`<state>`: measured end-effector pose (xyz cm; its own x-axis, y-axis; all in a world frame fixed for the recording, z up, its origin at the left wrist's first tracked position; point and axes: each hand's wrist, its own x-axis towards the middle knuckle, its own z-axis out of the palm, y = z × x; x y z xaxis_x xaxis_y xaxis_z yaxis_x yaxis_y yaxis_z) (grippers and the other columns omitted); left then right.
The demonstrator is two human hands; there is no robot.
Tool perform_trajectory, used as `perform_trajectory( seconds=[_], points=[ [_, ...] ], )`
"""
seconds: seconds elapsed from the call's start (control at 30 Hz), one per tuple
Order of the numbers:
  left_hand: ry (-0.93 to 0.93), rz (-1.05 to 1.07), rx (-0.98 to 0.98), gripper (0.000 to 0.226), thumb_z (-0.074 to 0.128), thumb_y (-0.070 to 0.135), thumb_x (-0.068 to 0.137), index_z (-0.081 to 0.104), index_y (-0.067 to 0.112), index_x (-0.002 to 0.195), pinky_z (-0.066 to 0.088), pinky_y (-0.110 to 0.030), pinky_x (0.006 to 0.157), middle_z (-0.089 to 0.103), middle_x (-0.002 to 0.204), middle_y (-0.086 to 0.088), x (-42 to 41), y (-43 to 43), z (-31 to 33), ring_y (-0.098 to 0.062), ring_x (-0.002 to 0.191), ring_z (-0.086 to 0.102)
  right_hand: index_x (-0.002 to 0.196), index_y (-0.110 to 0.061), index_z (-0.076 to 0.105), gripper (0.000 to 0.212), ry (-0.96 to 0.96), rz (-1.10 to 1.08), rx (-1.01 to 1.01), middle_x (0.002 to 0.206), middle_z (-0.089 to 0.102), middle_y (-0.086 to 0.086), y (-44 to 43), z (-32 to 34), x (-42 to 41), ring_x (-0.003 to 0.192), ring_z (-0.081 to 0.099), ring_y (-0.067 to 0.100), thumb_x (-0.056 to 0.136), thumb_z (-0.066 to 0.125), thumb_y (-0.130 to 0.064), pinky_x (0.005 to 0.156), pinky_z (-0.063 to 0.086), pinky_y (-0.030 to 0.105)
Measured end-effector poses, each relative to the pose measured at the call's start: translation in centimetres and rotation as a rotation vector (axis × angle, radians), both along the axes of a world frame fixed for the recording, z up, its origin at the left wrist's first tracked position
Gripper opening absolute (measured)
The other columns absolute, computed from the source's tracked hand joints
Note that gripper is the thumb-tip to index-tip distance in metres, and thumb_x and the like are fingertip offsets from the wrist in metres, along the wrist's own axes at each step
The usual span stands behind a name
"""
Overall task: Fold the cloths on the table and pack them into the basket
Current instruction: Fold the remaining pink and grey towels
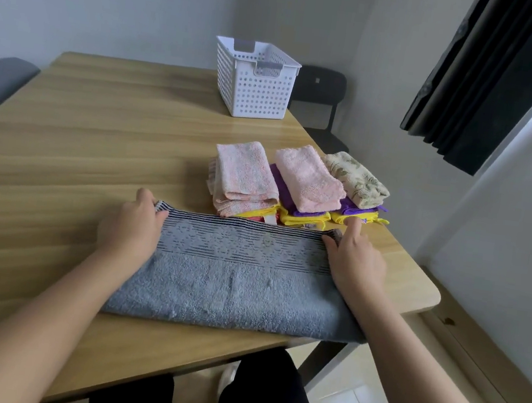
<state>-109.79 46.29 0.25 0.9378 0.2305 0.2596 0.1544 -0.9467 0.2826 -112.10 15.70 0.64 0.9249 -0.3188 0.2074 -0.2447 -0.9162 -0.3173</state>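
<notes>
Pale wooden surface (98, 132) carries a grey towel (232, 291) lying with its long axis left to right, the left hand (132, 229) and right hand (352, 267) each pinching a far corner in curled fingers, with the white basket (255, 91) well apart beyond the folded stacks (294, 184).

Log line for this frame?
folding | left hand, right hand: pinching grey towel far corners | folded stacks: behind towel | basket: no cloth visible

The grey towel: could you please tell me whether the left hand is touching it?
Touching. The head view shows the left hand gripping the grey towel at its far left corner, fingers curled over the striped edge.
</notes>
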Motion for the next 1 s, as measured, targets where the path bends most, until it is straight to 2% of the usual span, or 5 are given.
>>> perform_trajectory(
  seconds=[0.1,0.2,0.4,0.83,1.0],
  points=[
    [-0.059,-0.053,0.110,0.046,0.051,0.036,0.093,0.047,0.000,0.120,0.046,-0.044,0.072,0.055,0.116,-0.022,-1.3,0.0,0.4,-0.040,0.099,0.055,0.136,-0.012,0.035,0.051,-0.038,0.044,-0.143,0.138,0.043,0.011,0.2,0.5,-1.3,0.126,0.041,0.031,0.095,0.044,-0.042,0.092,0.039,0.041],
    [-0.096,-0.305,0.121,0.059,0.045,0.041,0.093,0.040,0.001,0.137,0.032,-0.049,0.107,0.041,0.142,-0.020,-3.5,-1.6,0.4,-0.036,0.130,0.039,0.150,-0.012,0.017,0.065,0.012,0.264,-0.096,0.159,0.013,0.008,2.5,0.5,-3.1,0.147,0.005,0.025,0.098,0.036,-0.045,0.117,0.010,0.041],
    [0.272,-0.435,0.197,0.116,-0.033,0.081,0.052,-0.003,0.029,0.151,-0.004,-0.046,0.116,-0.013,0.158,0.003,-6.3,-2.9,-2.1,-0.019,0.146,-0.010,0.152,-0.027,0.002,0.098,0.209,0.469,-0.181,0.161,-0.004,-0.003,6.0,-2.0,-5.4,0.147,-0.007,0.024,0.069,-0.014,-0.077,0.116,-0.003,0.050],
    [0.368,-0.206,0.200,0.075,0.014,0.066,0.090,0.005,0.023,0.151,0.018,-0.042,0.113,0.001,0.159,-0.010,-8.7,-2.6,-0.7,-0.024,0.146,0.003,0.151,-0.036,0.002,0.105,0.238,0.666,-0.260,0.159,-0.003,-0.013,2.4,-1.5,-3.6,0.147,-0.006,0.016,0.061,-0.023,-0.083,0.116,-0.005,0.047],
    [0.126,-0.313,0.119,0.051,0.036,0.053,0.093,0.043,0.024,0.134,0.031,-0.040,0.105,0.038,0.145,-0.001,-7.6,0.1,0.9,-0.021,0.132,0.034,0.152,-0.026,0.006,0.075,0.238,0.691,-0.325,0.161,-0.001,-0.003,2.7,0.3,-4.3,0.147,-0.008,0.020,0.090,0.013,-0.069,0.117,-0.008,0.047]
  ],
)
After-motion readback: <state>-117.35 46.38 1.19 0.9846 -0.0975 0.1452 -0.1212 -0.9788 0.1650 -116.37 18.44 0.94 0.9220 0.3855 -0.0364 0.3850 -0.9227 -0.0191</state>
